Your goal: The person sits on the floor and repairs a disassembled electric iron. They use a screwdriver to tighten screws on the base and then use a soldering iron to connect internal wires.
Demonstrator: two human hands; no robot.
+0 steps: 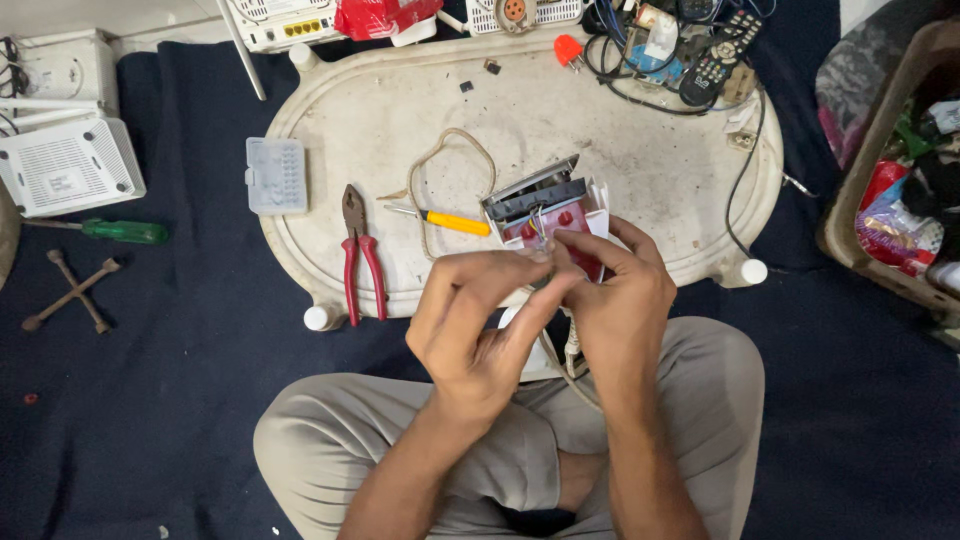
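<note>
Both hands meet above the near edge of the white oval bench point(640, 150). Left hand point(478, 325): its grip is pressed together, pinching thin wires point(540, 228) at the fingertips. Right hand point(620, 300): fingers closed around a red-and-white device point(553, 210) with its casing open, just beyond the grip. Left of the left grip lie a yellow screwdriver point(455, 222), red pliers point(358, 250) and a small grey box point(275, 175). A remote point(720, 52) lies well beyond the right hand.
</note>
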